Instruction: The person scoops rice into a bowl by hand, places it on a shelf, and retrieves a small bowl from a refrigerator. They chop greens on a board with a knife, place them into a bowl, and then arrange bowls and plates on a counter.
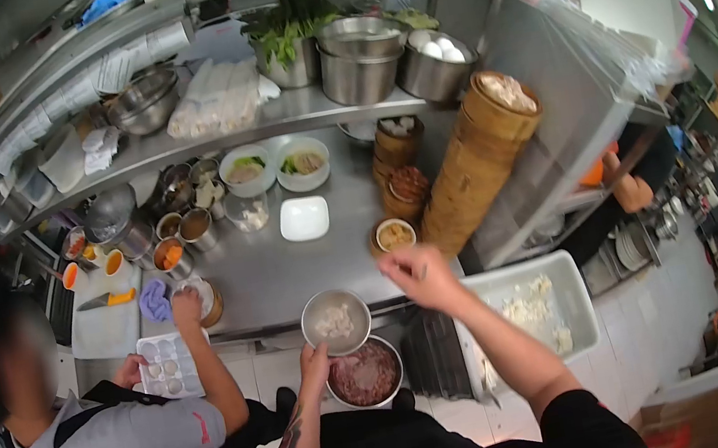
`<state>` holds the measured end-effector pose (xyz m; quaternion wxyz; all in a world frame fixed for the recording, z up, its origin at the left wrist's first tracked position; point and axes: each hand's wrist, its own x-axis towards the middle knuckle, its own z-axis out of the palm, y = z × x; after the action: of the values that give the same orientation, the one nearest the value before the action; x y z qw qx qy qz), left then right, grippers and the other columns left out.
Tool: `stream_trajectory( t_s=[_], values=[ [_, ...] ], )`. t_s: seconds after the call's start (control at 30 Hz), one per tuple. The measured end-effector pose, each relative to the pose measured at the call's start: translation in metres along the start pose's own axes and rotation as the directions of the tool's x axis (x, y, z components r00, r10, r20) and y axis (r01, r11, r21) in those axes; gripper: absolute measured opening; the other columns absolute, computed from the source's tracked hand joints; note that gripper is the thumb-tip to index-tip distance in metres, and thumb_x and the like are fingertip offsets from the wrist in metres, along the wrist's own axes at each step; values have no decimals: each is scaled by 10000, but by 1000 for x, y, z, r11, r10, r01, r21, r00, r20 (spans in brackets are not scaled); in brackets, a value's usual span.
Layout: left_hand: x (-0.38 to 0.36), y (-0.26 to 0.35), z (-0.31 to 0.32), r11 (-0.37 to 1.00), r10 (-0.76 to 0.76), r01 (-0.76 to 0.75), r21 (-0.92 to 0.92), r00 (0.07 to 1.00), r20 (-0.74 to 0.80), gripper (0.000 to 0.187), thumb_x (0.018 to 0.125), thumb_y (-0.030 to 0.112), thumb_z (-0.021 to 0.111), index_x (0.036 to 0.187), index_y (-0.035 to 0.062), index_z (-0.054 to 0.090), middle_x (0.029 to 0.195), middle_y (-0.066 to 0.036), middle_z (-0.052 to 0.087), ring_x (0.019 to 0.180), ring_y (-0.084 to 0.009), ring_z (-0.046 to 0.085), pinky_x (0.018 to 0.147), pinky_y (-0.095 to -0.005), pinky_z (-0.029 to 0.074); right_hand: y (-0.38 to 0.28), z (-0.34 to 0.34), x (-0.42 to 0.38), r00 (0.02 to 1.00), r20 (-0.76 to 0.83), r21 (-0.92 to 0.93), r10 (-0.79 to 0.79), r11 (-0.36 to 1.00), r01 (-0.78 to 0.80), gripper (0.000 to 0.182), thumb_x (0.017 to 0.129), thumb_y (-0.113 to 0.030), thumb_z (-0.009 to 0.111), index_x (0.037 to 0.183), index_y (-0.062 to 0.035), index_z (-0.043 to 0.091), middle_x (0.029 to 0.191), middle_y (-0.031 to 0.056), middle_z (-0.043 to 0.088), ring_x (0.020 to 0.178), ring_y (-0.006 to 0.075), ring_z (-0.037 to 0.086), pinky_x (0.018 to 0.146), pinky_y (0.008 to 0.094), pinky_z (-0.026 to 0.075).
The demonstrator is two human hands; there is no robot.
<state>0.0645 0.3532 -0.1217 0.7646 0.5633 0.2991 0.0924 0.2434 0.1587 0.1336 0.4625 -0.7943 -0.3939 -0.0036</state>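
My left hand (314,364) is closed on the rim of a metal bowl (336,322), which holds some pale, wet-looking pieces. Below that bowl stands a larger round container (365,372) filled with reddish minced food. My right hand (423,278) is raised at the counter's front edge, its fingers pinched together; what they hold, if anything, I cannot make out. Just beyond those fingers sits a small bamboo steamer (395,235) with yellowish food in a dish. Behind it, a tall stack of bamboo steamers (474,171) leans to the right in view.
A co-worker (120,444) at the left holds a white tray (171,365) with round pieces. A square white dish (304,219) lies on the steel counter (338,270). At the right is a white tub (569,284) with pale scraps. A loaded shelf (304,124) runs above.
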Motion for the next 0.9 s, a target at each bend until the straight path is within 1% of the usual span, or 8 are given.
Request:
stream_trajectory(
  t_s=[0.17,0.2,0.23,0.3,0.4,0.57,0.73,0.9],
  values=[
    [120,0,32,1000,3,-2,23,998,-68,324,988,142,484,1269,2,563,1078,-153,697,858,-214,719,662,-330,601,-94,-65,188,864,-232,-94,-446,895,437,111,901,-107,668,910,3,688,788,164,644,695,283,646,618,356,496],
    [136,-5,39,1000,-1,4,30,992,-125,301,967,162,511,1186,-19,610,975,-151,710,767,-211,713,613,-327,580,-105,-73,223,827,-207,-234,-523,847,477,134,924,-100,644,972,6,711,821,130,680,683,192,634,637,306,496],
    [147,-3,45,999,-6,13,40,984,-177,298,947,183,537,1104,-40,657,872,-149,722,676,-209,707,564,-323,560,-112,-76,258,803,-210,-280,-557,821,497,107,885,-82,632,938,-17,699,865,176,672,820,372,656,728,418,520],
    [149,15,56,992,-40,65,112,976,-213,290,930,182,553,1089,-35,659,807,-141,713,624,-230,712,494,-323,539,-112,-79,330,779,-155,-477,-608,736,480,165,869,-79,605,982,-63,724,930,176,699,906,386,661,797,450,534],
    [162,15,57,993,-100,111,36,972,-214,323,934,185,562,1163,-36,622,874,-170,718,633,-256,717,504,-340,564,-109,-75,408,966,105,-670,-235,701,244,388,842,-7,545,1158,-161,708,1174,159,683,1086,358,645,911,418,524],
    [180,10,48,983,-114,140,119,972,-203,407,962,287,611,1203,-17,492,980,-186,670,627,-268,704,467,-338,551,-101,-58,462,916,381,-794,123,551,257,603,811,58,509,1305,-257,651,1396,124,589,1295,331,548,1041,386,463],
    [191,-11,39,966,-125,159,202,977,-171,401,971,297,613,1191,-16,490,973,-201,668,617,-264,705,453,-326,547,-100,-64,475,914,386,-866,124,390,313,453,810,33,555,1181,-196,681,1214,134,657,1160,309,608,953,400,490],
    [193,-16,36,960,-132,167,224,978,-162,392,983,298,607,1190,-17,500,951,-208,689,604,-269,716,459,-318,564,-89,-86,476,945,295,-672,-144,672,312,232,893,-175,657,1125,-187,656,1083,117,629,1016,293,584,902,396,467]
  ],
)
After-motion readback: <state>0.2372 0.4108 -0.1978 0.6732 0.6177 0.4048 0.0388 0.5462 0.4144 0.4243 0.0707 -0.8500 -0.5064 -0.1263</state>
